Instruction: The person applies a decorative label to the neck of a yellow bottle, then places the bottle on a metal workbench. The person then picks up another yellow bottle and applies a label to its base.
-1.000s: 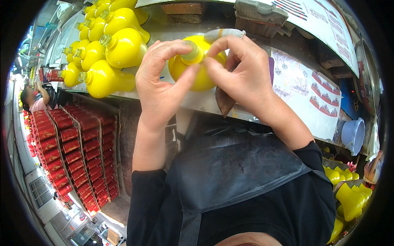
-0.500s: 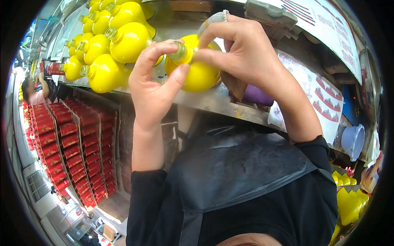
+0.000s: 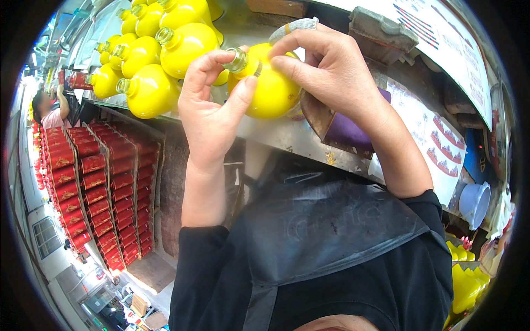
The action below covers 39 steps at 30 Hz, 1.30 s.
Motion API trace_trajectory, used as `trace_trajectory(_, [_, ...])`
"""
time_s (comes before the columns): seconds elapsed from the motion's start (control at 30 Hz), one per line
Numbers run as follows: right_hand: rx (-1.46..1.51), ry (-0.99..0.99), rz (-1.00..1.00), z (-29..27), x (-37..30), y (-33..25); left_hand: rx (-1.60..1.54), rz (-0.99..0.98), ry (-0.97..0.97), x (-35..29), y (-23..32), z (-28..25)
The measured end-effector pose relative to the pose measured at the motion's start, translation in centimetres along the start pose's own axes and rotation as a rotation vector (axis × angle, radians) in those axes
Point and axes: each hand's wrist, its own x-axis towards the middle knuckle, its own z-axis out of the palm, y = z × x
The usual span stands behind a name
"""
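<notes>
My left hand [image 3: 212, 113] grips a glossy yellow glass bottle [image 3: 276, 91] by its neck, index finger at the clear threaded mouth and thumb on the shoulder. A small dark strip-like mark [image 3: 258, 69] shows on the yellow just below the neck. Over the bottle's far shoulder is my right hand [image 3: 326, 69], thumb and index finger pinched together against the yellow surface. Whatever lies between those fingertips, if anything, is hidden. One right finger wears a grey-white knit sleeve [image 3: 295, 27].
Several yellow bottles [image 3: 152, 91] crowd the bench at left. A purple piece [image 3: 353, 129] sits beside the held bottle, near printed sheets [image 3: 441, 143]. Red boxes [image 3: 94, 176] are stacked left of the bench; a person [image 3: 52, 110] is beyond them. A pale bucket [image 3: 475, 204] stands at right.
My right hand has drawn back from the bottle's neck toward its shoulder, uncovering the small dark mark. The left hand keeps its grip. The whole view has shifted slightly.
</notes>
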Motion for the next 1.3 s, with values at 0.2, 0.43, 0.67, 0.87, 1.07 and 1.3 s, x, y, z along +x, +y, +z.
trace_trajectory(0.2, [0.016, 0.009, 0.042, 0.2, 0.0, 0.0, 0.009, -0.006, 0.019, 0.1, -0.2, 0.2])
trace_trajectory(0.43, [0.012, 0.029, -0.018, 0.3, -0.1, 0.6, -0.006, -0.005, 0.02, 0.1, -0.2, 0.4])
trace_trajectory(0.67, [-0.006, 0.026, -0.027, 0.3, -0.1, 0.5, 0.042, 0.009, 0.035, 0.1, -0.3, 0.3])
trace_trajectory(0.87, [-0.018, 0.036, -0.043, 0.4, -0.2, 0.2, 0.034, -0.004, 0.07, 0.0, -0.2, 0.6])
trace_trajectory(1.07, [-0.011, 0.06, -0.036, 0.5, -0.6, -0.1, 0.032, -0.016, 0.098, -0.2, -0.1, 1.0])
trace_trajectory(1.3, [-0.007, 0.064, 0.017, 0.5, -1.5, -0.8, 0.141, 0.072, 0.103, -0.9, -0.7, 1.4])
